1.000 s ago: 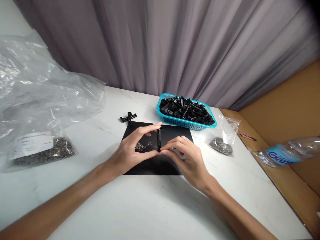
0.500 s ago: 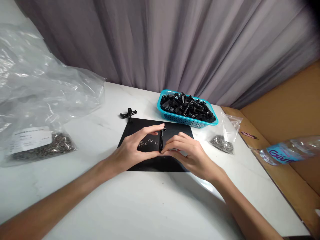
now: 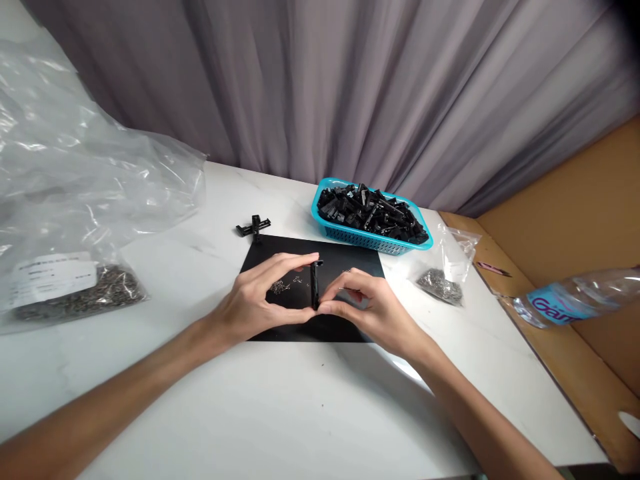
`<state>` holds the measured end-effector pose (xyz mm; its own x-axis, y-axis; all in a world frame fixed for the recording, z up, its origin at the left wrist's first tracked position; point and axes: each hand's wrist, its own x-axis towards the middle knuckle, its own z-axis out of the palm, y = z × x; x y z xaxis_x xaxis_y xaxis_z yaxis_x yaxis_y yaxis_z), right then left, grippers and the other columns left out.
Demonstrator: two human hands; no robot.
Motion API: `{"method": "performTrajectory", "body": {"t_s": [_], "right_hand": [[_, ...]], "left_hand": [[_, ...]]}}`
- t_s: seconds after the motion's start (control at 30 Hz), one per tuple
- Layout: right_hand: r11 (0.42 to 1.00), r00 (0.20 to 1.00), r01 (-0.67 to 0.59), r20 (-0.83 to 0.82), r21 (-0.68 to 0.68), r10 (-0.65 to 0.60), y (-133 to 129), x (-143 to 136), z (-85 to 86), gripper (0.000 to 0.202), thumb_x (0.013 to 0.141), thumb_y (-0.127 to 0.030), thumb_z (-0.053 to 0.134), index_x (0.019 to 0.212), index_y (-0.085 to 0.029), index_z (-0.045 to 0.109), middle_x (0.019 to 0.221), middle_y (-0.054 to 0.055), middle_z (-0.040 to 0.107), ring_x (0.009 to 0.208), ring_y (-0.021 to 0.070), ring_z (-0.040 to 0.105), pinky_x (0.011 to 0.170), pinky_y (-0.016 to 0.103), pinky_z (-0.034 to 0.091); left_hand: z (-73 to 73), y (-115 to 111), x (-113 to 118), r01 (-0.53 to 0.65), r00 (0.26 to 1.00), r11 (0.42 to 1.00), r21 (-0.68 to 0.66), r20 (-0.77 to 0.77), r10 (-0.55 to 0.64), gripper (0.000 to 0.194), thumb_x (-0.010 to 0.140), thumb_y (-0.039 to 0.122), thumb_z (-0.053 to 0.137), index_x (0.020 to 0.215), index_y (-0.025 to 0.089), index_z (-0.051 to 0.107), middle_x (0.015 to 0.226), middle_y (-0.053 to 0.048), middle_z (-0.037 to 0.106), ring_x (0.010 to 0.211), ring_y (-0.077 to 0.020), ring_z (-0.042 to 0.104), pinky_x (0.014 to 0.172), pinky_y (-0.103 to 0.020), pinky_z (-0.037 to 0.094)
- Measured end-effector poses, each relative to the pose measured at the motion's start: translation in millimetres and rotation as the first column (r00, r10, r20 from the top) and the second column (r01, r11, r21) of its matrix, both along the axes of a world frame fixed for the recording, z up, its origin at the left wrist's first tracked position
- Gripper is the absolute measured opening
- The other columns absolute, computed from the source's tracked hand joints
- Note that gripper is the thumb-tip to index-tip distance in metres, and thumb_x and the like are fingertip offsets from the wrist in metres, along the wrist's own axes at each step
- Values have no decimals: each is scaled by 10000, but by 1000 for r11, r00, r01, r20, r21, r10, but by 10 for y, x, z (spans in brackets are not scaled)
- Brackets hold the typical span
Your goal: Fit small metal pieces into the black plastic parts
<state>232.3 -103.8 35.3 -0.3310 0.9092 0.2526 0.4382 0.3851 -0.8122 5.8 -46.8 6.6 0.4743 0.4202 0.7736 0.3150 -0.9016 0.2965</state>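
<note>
Between the thumb and fingers of my left hand [image 3: 253,293] a narrow black plastic part [image 3: 315,283] stands on end, gripped at its top and bottom. My right hand [image 3: 375,303] is closed in a pinch, its thumb and index fingertips at the part's lower right side. Whatever small thing those fingertips may hold is hidden. Both hands are over a black mat [image 3: 295,330]. Small metal pieces [image 3: 279,287] lie scattered on the mat, just behind my left hand.
Behind the mat stands a blue basket [image 3: 350,235] full of black plastic parts. More black parts [image 3: 255,227] lie at the mat's back left corner. Bags of small metal pieces lie left [image 3: 115,287] and right [image 3: 440,287]. A plastic bottle [image 3: 565,300] is far right.
The right hand's fingers have shifted, and the thumb and index finger now show in a clearer pinch at the part's lower end. The whole view has moved slightly; my left hand keeps its grip.
</note>
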Motion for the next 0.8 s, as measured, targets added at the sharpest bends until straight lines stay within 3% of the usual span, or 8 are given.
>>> {"method": "performTrajectory", "body": {"t_s": [0.27,0.4,0.5,0.6,0.7,0.8], "right_hand": [[996,993,-31,-113,-83,21,4,-27,-60,213,930,-404,737,849,-208,718,853,-13,726,781,142,603,708,290,439],[997,997,-18,-74,-70,12,2,13,33,196,947,-395,719,877,-212,730,894,-4,724,798,143,614,694,283,444],[999,998,22,-53,28,-20,-5,82,117,226,1030,-358,591,964,-221,758,1099,40,700,983,170,646,789,298,485],[959,985,172,-19,225,-172,-21,130,139,300,1075,-317,484,1032,-237,770,1229,71,636,1151,201,598,933,344,479],[881,947,297,4,369,-321,-53,132,105,342,1086,-329,445,1025,-243,770,1048,70,650,1015,203,600,910,380,472],[912,952,306,-93,272,-292,-97,105,57,390,1097,-358,422,945,-227,756,820,30,658,723,149,592,736,337,495]], "left_hand": [[23,-12,1,29,999,998,47,-39,-28,682,813,219,814,1436,260,538,1278,-70,731,1075,-223,738,947,-349,624],[16,5,19,-8,1000,996,-93,-15,7,639,770,300,861,1353,222,611,1206,-69,755,1010,-217,753,958,-350,624],[15,12,22,7,1000,977,-215,18,-4,689,722,351,901,1338,216,624,1184,-65,756,990,-212,748,944,-353,628],[14,10,18,43,998,966,-257,46,-32,704,711,360,911,1341,216,631,1205,-68,747,1014,-212,736,964,-362,621],[7,4,16,58,997,962,-267,57,-44,707,715,360,910,1346,203,630,1203,-73,745,1023,-210,732,972,-365,619],[2,-1,18,56,996,962,-267,84,-34,730,701,377,919,1342,195,623,1210,-83,742,1019,-212,734,956,-363,626]]}}
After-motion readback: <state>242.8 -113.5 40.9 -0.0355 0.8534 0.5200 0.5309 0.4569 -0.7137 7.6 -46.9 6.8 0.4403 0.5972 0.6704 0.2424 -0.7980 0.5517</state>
